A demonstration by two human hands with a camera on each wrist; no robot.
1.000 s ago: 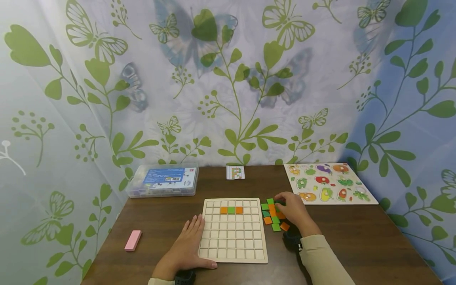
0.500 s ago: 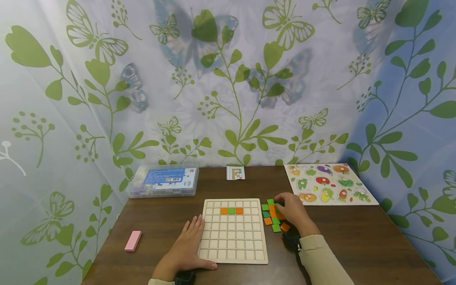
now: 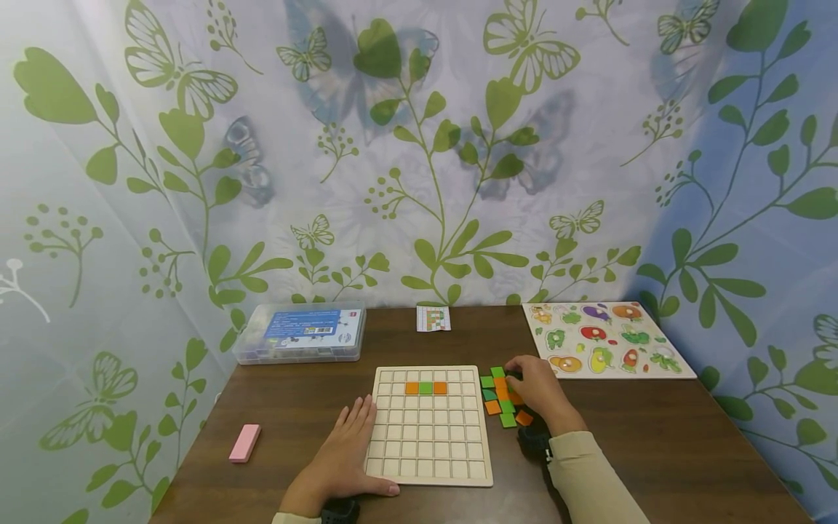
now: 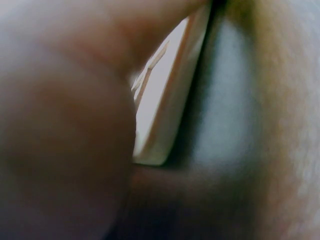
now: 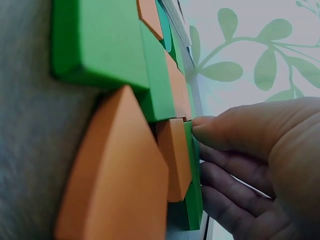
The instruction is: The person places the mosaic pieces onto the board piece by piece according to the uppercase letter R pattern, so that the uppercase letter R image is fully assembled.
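Observation:
A pale wooden grid board [image 3: 425, 429] lies on the table, with an orange tile [image 3: 412, 388], a green tile [image 3: 425, 388] and another orange tile [image 3: 440, 388] side by side near its top. My left hand [image 3: 343, 455] rests along the board's left edge, fingers extended and thumb at the lower corner. Right of the board, my right hand [image 3: 540, 386] reaches into a pile of green and orange tiles [image 3: 503, 393]. In the right wrist view, its thumb [image 5: 215, 129] touches or nearly touches a green tile [image 5: 194, 207] in the pile; whether it pinches one is unclear.
A clear plastic case [image 3: 301, 333] stands at the back left, and a small patterned card [image 3: 433, 319] lies at the back middle. A vegetable puzzle board [image 3: 605, 340] lies at the back right. A pink block [image 3: 245, 443] is on the left. A printed curtain hangs behind.
The right hand stays at the tile pile with hardly any movement. My left hand and the tiles on the board keep their places.

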